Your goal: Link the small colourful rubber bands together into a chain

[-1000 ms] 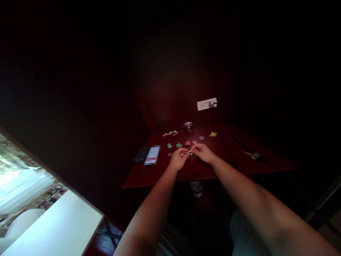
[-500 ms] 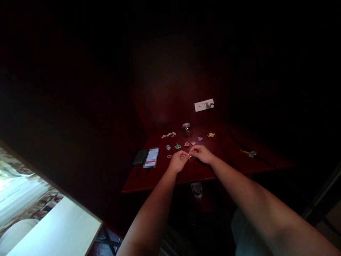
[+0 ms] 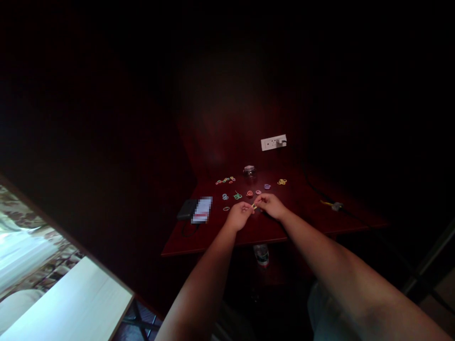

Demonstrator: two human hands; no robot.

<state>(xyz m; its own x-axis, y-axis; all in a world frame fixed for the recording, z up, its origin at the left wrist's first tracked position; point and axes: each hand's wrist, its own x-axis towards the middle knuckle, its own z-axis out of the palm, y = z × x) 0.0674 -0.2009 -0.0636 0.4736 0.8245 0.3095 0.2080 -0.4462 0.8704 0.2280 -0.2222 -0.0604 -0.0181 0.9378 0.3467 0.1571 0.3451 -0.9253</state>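
Note:
Between the fingertips of my left hand (image 3: pixel 240 215) and my right hand (image 3: pixel 270 206) is a small yellow band (image 3: pixel 254 207), pinched from both sides just above the dark red table (image 3: pixel 213 237). It looks like a hair tie or rubber band. Beyond my hands lie small groups of similar bands: blue (image 3: pixel 225 196), green (image 3: pixel 237 195), orange-red (image 3: pixel 250 193), pink (image 3: pixel 258 192), purple (image 3: pixel 267 186) and yellow bands (image 3: pixel 282 182). One single band (image 3: pixel 226 209) rests left of my left hand; its colour is hard to tell.
Mixed coloured bands (image 3: pixel 225 180) lie at the back left, beside a clear lidded jar (image 3: pixel 250 173). A dark case (image 3: pixel 186 209) and a blurred-out phone-like item (image 3: pixel 202 210) are on the left. A cable connector (image 3: pixel 337 206) lies right, below a wall socket (image 3: pixel 273 142). A bottle (image 3: pixel 262 255) stands under the table edge.
My fingertips have drawn slightly apart, and more of the yellow band shows between them. The view has shifted a little; the other bands stay in place.

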